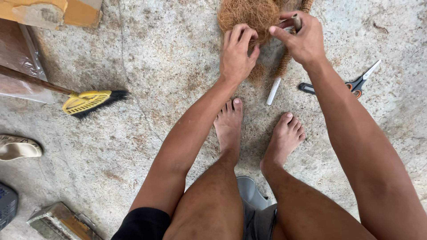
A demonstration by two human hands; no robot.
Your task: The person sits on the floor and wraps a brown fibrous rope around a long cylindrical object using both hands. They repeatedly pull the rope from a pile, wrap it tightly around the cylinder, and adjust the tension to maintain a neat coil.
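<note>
Coir bundle (249, 15) lies under left-hand fingers (238, 33), touching them.

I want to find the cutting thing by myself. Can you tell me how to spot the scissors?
Start at the grey concrete floor, then find the person's right hand near the top, beside the brown fibre ball. Just right of that forearm lie the scissors, apart from the white stick on the other side. Only they have orange-and-dark handles and shiny pointed blades.
</note>
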